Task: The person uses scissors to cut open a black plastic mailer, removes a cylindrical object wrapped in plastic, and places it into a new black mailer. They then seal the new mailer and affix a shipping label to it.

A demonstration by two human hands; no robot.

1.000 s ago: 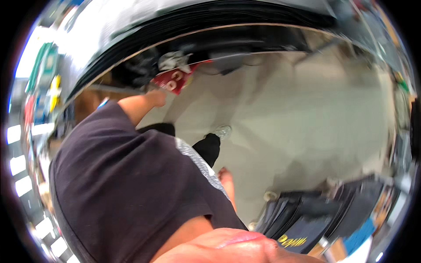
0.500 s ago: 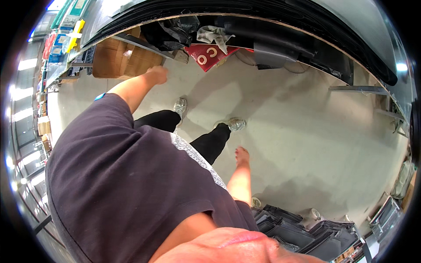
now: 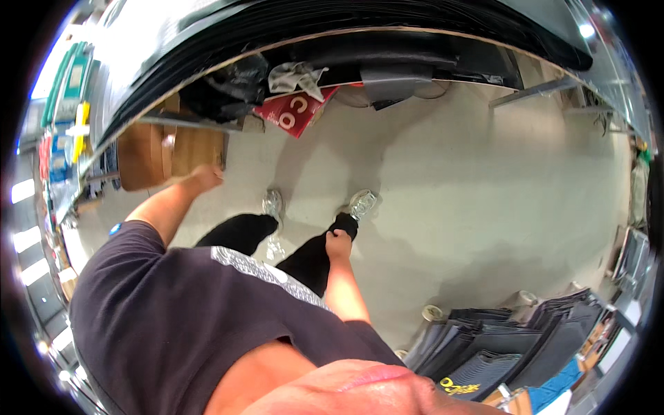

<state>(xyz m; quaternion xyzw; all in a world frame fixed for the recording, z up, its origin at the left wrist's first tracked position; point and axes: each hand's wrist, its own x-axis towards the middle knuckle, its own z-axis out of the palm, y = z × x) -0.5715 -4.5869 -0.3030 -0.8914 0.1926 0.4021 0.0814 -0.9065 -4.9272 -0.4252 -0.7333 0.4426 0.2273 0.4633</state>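
Note:
My left hand (image 3: pixel 205 178) hangs at the left, overlapping the lower right part of an open cardboard box (image 3: pixel 147 155) in this view. Motion smears its fingers, and I see nothing held in it. My right hand (image 3: pixel 339 244) is in front of my right leg (image 3: pixel 309 261), its fingers curled in with no object showing. Whether it touches the trouser leg I cannot tell. Both feet, in silvery shoes (image 3: pixel 362 204), stand apart on the pale grey floor (image 3: pixel 443 187).
A workbench stacked with black sheets (image 3: pixel 387 15) curves across the far side. Beneath it are a grey cloth (image 3: pixel 297 77), a red sheet with white lettering (image 3: pixel 290 114) and black plastic (image 3: pixel 238 79). Grey and black folded pieces (image 3: pixel 494 339) stand at the near right. Coloured packages (image 3: pixel 66 111) are at the far left.
My view has shifted and turned, bringing more of the near-right stack into sight. My right hand has swung forward to my right leg, its fingers now curled. My left hand is lower in view.

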